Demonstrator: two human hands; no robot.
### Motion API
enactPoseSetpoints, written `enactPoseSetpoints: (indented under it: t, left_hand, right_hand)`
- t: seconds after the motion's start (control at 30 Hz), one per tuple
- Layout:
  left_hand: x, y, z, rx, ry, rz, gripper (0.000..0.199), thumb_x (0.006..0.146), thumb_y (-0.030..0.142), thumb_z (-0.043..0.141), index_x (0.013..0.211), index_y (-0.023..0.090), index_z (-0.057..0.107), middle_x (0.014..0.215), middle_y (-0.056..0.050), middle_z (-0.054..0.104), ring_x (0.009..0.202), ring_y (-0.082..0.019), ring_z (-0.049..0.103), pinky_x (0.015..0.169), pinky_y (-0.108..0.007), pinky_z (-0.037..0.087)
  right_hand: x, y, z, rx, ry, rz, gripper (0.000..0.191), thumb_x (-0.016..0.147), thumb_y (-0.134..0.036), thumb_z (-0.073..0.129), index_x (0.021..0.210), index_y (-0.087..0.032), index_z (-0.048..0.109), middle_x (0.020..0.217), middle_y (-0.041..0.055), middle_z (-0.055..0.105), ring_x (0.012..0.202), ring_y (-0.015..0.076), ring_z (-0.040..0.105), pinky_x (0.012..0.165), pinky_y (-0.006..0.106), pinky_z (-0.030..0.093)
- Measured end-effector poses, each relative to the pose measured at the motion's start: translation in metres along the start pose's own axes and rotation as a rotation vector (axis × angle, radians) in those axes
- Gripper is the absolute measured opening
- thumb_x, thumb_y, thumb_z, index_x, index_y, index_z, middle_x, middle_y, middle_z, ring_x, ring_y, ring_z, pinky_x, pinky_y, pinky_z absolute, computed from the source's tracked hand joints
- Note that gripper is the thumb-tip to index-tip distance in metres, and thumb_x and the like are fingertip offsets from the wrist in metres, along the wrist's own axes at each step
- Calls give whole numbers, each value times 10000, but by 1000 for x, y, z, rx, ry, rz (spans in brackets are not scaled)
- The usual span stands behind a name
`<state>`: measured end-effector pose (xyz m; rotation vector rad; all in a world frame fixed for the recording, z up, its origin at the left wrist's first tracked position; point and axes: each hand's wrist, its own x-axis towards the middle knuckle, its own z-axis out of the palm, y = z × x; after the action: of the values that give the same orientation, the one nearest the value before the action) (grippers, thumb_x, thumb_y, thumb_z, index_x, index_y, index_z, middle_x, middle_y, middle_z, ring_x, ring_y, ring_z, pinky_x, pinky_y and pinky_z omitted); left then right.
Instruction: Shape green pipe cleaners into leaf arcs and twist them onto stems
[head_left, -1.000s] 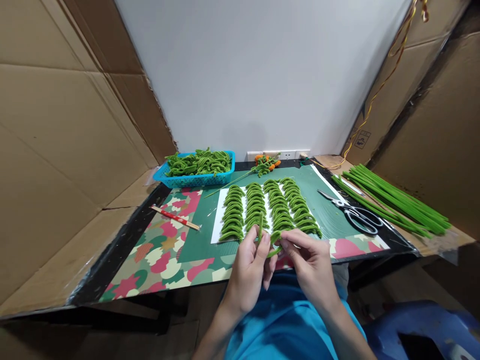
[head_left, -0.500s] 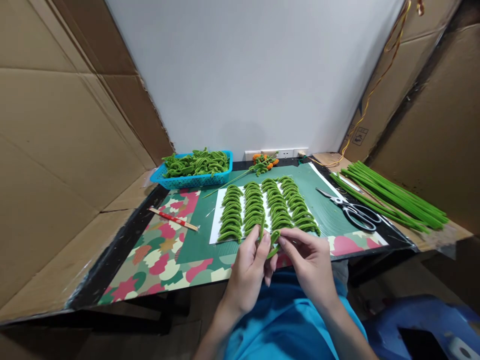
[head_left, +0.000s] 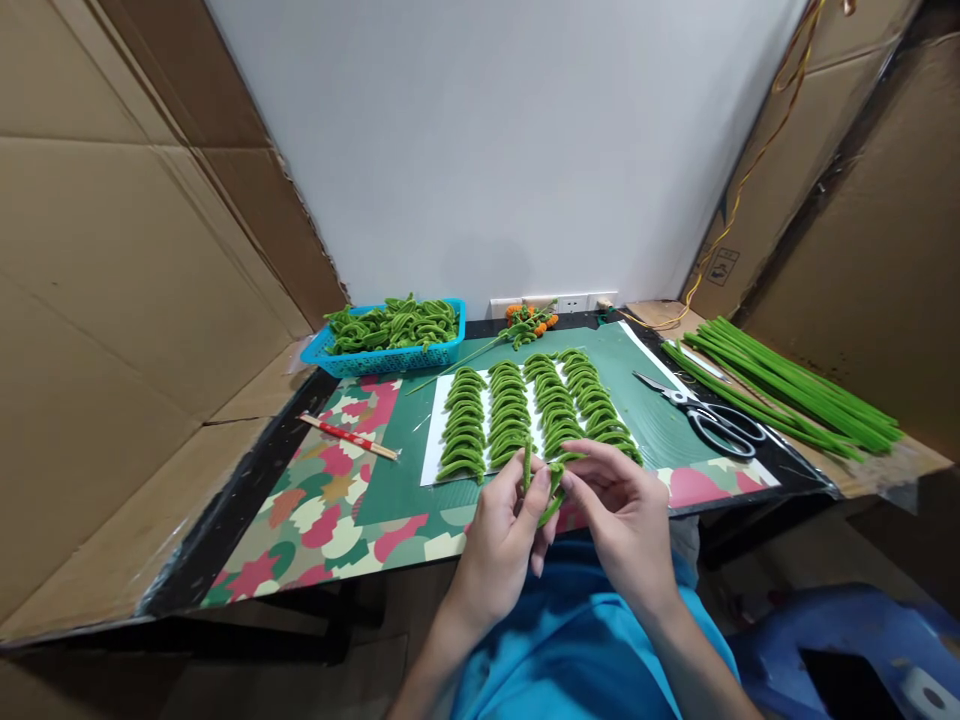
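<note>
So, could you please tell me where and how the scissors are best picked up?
Probably by the dark looped handles, with the right hand coming from the near side: the scissors lie flat, loops toward the person's right, blades pointing left and away.

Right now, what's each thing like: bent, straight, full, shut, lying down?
Left hand: curled around green strip
Right hand: touching green strip
Green strip: bent
Basket: heaped full
Green curls: bent, lined up in four columns
Scissors: lying down; can't tell if shut
Chopsticks: lying down, red wrapper on
Flower: lying down
Green sticks: fairly straight, bunched
</note>
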<state>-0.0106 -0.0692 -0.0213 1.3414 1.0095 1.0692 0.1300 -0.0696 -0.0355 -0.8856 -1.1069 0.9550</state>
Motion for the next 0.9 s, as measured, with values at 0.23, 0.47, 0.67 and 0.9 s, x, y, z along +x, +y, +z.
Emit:
enactPoseSetpoints:
  t: [0.23, 0.47, 0.67, 0.9]
  left_hand:
    - [4, -2, -2, -174, 23, 5, 348, 1054, 566, 555, 1028, 229, 476, 546, 114, 484, 337, -53, 408, 340, -138, 318]
    - [-1, -3, -4, -144, 23, 20, 330, 1033, 521, 620, 1009, 226, 474, 594, 95, 538, 352, -47, 427, 338, -139, 286]
    - [2, -4, -7, -116, -27, 49, 315, 1026, 458, 664, 950, 198, 503, 674, 81, 441, 543, -33, 397, 496, -127, 353]
    - [3, 0, -6, -189, -32, -14, 329, 1033, 515, 620, 1005, 219, 478, 657, 89, 438, 492, -44, 367, 418, -132, 296]
  right_hand:
    - [4, -3, 1, 77, -115, 99, 177, 945, -374, 785, 984, -202, 803, 841, 49, 783, 719, 173, 745, 661, 255, 638]
    - [4, -3, 0, 89, -131, 119, 218, 942, -393, 785, 880, -184, 776, 716, 16, 698, 594, 127, 645, 562, 223, 567]
    - [1, -2, 4, 84, -111, 53, 181, 959, -356, 765, 882, -192, 772, 694, -8, 630, 595, 108, 589, 536, 197, 510]
    - [4, 0, 4, 115, -114, 65, 193, 950, -370, 773, 901, -184, 765, 732, 7, 686, 604, 109, 591, 544, 205, 497]
